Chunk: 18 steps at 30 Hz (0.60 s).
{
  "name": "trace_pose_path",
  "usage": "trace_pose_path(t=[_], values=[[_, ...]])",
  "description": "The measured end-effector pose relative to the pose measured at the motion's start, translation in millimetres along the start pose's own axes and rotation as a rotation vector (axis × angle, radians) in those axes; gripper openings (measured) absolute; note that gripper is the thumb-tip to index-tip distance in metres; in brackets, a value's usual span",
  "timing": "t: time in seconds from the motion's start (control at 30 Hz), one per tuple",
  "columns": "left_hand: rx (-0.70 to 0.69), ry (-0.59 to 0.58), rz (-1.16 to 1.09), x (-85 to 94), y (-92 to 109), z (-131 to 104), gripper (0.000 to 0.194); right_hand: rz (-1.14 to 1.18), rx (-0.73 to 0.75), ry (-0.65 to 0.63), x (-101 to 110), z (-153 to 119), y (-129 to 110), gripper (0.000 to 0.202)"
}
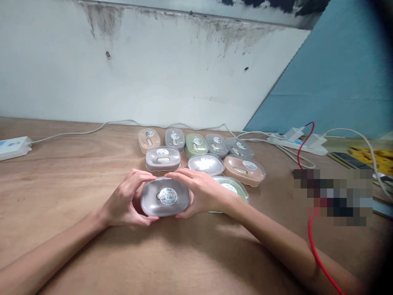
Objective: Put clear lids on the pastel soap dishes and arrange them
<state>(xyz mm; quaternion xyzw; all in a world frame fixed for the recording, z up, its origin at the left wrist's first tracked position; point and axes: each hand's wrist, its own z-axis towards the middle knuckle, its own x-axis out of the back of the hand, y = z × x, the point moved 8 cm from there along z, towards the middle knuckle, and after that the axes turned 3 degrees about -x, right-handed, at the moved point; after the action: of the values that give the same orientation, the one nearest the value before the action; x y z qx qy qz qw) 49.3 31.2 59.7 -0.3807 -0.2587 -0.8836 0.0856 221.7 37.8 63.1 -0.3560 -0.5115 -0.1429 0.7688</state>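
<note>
A grey oval soap box (pixel 150 201) with a clear domed lid and a round label is between my hands, near the middle of the view. My left hand (pixel 123 200) wraps its left end, thumb at the near edge and fingers along the far edge. From the other side, my right hand (pixel 201 192) grips the right end the same way. Just behind my right hand lies a green soap box (pixel 241 190), partly hidden by it. Farther back are a mauve soap box (pixel 162 159), a pale one with a glare on its lid (pixel 205 164) and a peach one (pixel 245 171).
Along the back stand several more lidded boxes, among them a peach one (pixel 149 140) and a green one (pixel 196 145). White power strips lie at left (pixel 14 147) and right (pixel 297 143). A red cable (pixel 316 250) crosses over my right forearm. A white wall (pixel 123 82) rises behind.
</note>
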Motion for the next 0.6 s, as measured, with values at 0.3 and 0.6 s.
trace_pose_path(t=[0.3,0.6], values=[[-0.020,0.006,0.014,1.0,3.7,0.1,0.081,-0.022,0.005,0.008,1.4,-0.4,-1.4,0.094],[0.022,-0.047,-0.032,-4.1,-4.6,-0.8,0.082,0.018,-0.052,-0.065,-0.3,0.3,0.5,0.095]])
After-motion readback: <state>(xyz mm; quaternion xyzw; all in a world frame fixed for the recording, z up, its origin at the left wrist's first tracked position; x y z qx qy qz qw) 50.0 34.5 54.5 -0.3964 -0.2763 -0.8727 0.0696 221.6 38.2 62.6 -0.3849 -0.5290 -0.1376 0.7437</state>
